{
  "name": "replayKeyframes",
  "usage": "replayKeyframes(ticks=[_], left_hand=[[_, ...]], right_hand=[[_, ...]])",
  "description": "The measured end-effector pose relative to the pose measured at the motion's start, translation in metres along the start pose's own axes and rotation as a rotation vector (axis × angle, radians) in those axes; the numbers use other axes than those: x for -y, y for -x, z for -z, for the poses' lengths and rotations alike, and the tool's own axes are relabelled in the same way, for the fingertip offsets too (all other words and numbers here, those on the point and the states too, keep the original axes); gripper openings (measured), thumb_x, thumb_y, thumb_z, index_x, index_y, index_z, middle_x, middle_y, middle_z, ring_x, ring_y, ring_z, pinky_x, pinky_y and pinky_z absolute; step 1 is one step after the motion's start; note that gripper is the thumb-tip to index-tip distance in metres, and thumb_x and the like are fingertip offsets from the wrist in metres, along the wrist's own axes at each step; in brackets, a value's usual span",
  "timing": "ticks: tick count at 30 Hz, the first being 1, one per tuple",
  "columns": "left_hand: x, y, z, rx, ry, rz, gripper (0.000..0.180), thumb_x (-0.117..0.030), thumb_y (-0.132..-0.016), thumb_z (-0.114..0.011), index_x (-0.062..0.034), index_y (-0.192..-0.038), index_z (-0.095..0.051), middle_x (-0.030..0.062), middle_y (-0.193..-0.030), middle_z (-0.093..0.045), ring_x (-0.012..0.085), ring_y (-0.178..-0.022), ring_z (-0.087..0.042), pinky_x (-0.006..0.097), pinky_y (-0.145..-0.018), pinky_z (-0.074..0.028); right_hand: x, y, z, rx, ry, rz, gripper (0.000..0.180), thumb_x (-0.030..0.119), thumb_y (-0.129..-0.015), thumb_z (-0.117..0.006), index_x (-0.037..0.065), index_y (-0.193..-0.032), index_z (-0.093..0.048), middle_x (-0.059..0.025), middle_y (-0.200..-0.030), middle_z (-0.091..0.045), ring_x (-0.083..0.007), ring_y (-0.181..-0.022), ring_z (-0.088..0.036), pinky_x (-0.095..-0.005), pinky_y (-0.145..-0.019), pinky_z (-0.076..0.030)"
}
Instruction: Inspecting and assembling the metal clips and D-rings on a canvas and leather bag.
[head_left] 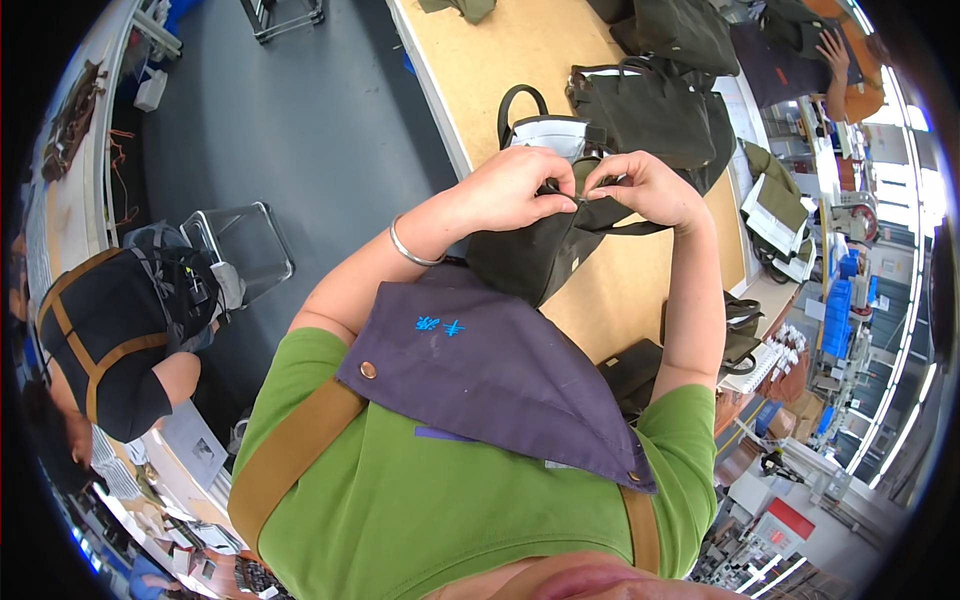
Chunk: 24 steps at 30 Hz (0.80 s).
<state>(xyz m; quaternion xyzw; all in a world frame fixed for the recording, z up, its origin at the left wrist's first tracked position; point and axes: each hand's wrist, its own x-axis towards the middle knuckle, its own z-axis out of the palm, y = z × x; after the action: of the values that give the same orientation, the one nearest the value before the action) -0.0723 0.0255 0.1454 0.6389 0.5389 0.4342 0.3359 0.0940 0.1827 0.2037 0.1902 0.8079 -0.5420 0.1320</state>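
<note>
A dark olive-black handbag (530, 250) stands against my apron on the tan worktable, its top edge toward my hands. My left hand (522, 187) pinches that top edge with thumb and forefinger. Close beside it, my right hand (645, 188) pinches the same edge, and the two sets of fingertips nearly meet. Whatever small part lies between the fingertips is too small to make out. A strap (640, 229) of the bag hangs below my right hand. Just beyond my hands are pale sheet material (550, 135) and a looped black handle (522, 92).
Several finished-looking dark bags (650, 115) lie on the worktable (530, 50) beyond and to the right. A wire-frame cart (240, 250) stands on the grey floor at left. One person (110, 335) works at a left bench; another person's hand (833, 52) rests on a bag at far right.
</note>
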Motion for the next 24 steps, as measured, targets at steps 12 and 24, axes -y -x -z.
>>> replayKeyframes(ticks=[12,24], left_hand=[[-0.0058,-0.0002,-0.0036,-0.046,0.017,0.161,0.018,-0.022,-0.077,-0.075,-0.006,-0.08,-0.067,0.0073,-0.073,-0.062,0.0196,-0.066,-0.057,0.035,-0.061,-0.044],[-0.0066,0.001,-0.0024,-0.066,0.016,0.182,0.022,-0.025,-0.075,-0.077,-0.0036,-0.078,-0.07,0.0153,-0.076,-0.067,0.0303,-0.075,-0.066,0.039,-0.069,-0.05]], right_hand=[[0.004,-0.0023,0.0026,0.037,0.118,0.078,0.015,-0.002,-0.083,-0.064,0.002,-0.096,-0.069,-0.0031,-0.082,-0.065,-0.0117,-0.076,-0.056,-0.0272,-0.072,-0.046],[0.0095,-0.0038,-0.002,0.015,0.135,0.056,0.012,0.0,-0.084,-0.063,0.001,-0.094,-0.068,-0.0032,-0.08,-0.065,-0.0108,-0.075,-0.056,-0.0265,-0.071,-0.045]])
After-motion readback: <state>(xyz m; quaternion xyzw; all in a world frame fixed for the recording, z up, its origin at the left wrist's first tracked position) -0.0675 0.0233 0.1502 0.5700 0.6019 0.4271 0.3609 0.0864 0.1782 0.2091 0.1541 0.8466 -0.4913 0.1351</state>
